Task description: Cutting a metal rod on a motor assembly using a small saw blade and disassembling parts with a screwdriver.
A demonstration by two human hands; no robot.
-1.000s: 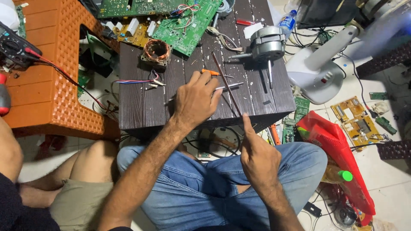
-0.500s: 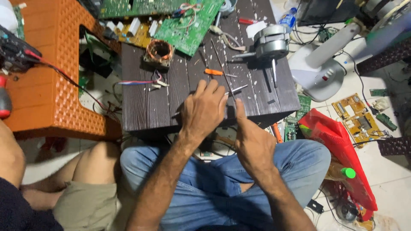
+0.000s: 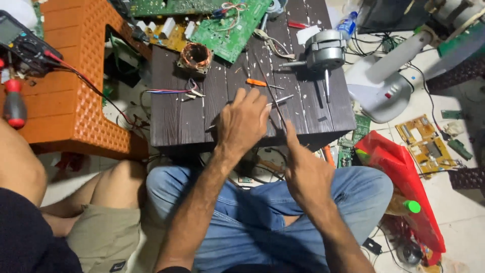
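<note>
My left hand (image 3: 243, 121) rests on the dark wooden table (image 3: 177, 121) with its fingers curled over a thin silver rod (image 3: 281, 99) that sticks out to the right of the fingertips. My right hand (image 3: 304, 169) sits at the table's near edge, closed on a long thin dark rod (image 3: 270, 93) that slants up across the tabletop, with the index finger stretched along it. An orange-handled screwdriver (image 3: 256, 82) lies just beyond my left hand's fingers. My blue jeans (image 3: 252, 212) fill the view below both hands.
On the table are a copper-wound coil (image 3: 195, 54), a grey fan motor (image 3: 324, 49), green circuit boards (image 3: 230, 25) and loose wires (image 3: 172, 92). An orange stool (image 3: 65, 96) at the left holds a multimeter (image 3: 20, 40). Another person's legs (image 3: 101, 212) are at the left, a white fan base (image 3: 384, 88) and a red bag (image 3: 404, 172) at the right.
My right hand has risen from my lap to the table's near edge, close beside the left hand. The left hand has stayed on the table, shifting only slightly.
</note>
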